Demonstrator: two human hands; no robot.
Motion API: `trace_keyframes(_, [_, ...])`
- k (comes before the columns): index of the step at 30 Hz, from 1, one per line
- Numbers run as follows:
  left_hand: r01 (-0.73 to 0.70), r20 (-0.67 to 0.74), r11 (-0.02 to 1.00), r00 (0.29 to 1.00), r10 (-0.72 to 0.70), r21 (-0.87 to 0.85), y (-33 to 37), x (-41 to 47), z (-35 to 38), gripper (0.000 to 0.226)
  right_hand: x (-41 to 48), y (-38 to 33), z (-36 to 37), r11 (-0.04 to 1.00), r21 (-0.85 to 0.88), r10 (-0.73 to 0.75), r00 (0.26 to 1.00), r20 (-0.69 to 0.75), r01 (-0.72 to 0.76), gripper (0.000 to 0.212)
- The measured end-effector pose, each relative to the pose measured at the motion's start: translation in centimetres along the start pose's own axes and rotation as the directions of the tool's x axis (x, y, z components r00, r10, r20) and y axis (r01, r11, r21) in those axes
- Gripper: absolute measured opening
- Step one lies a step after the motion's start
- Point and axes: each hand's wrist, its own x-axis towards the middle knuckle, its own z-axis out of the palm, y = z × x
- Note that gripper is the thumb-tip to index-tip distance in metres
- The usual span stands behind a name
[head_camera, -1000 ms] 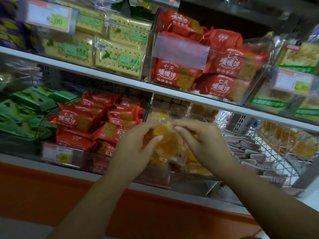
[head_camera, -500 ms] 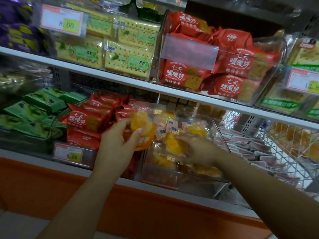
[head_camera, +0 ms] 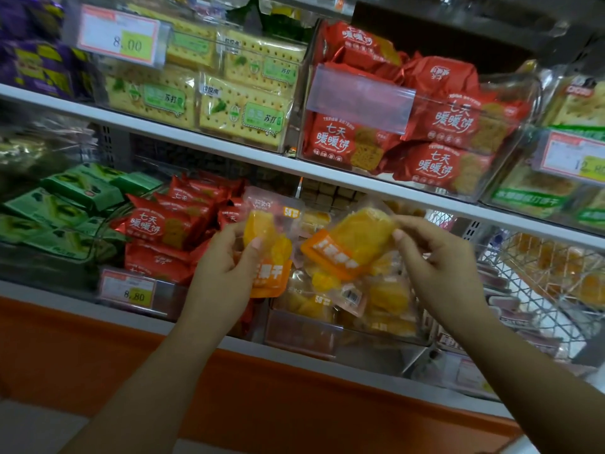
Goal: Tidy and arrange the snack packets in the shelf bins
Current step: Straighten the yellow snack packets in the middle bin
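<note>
You are holding your left forearm (head_camera: 154, 371) and right forearm (head_camera: 530, 368) up from the lower corners, angled inward. Your left hand (head_camera: 226, 273) is gripping an upright packet (head_camera: 273, 253), thumb across its front. Your right hand (head_camera: 438, 260) is pinching a tilted packet (head_camera: 353, 240) by its upper end, the 2 hands apart.

I hold one dried-fruit packet (head_camera: 271, 253) in my left hand (head_camera: 222, 276), a second packet (head_camera: 353, 240) in my right hand (head_camera: 442, 267) just to its right, both before the middle bin (head_camera: 304, 332) of the lower shelf (head_camera: 49, 290), biscuit packets (head_camera: 163, 227) in the bin left of it, wire basket (head_camera: 540, 290) at the shelf's right end.
</note>
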Motion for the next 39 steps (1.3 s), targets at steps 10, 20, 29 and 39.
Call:
trace_keyframes(10, [0.148, 0.321, 0.979, 0.942, -0.096, -0.140, 1.9, -1.9, 2.1, 0.022, 0.5, -2.1, 0.4, 0.971, 0.192, 0.094, 0.965, 0.245, -0.143, 0.025])
trace_keyframes(20, [0.018, 0.366, 0.988, 0.930, 0.039, -0.152, 1.1, -0.7, 2.3, 0.034, 2.4, -2.3, 1.2, 0.983, 0.162, 0.003, 0.886, 0.463, -0.088, 0.038])
trace_keyframes(29, [-0.220, 0.321, 0.812, 0.946, 0.043, 0.540, -1.9, 0.9, 1.8, 0.046, -0.2, 0.4, 4.7, 0.995, -0.081, 0.091, 0.863, 0.497, -0.058, 0.025])
trace_keyframes(39, [-0.468, 0.538, 0.570, 0.841, 0.052, 0.676, -3.1, 1.0, 2.7, 0.064, -3.4, 1.2, 7.3, 0.983, -0.094, -0.051, 0.730, 0.682, 0.157, 0.022])
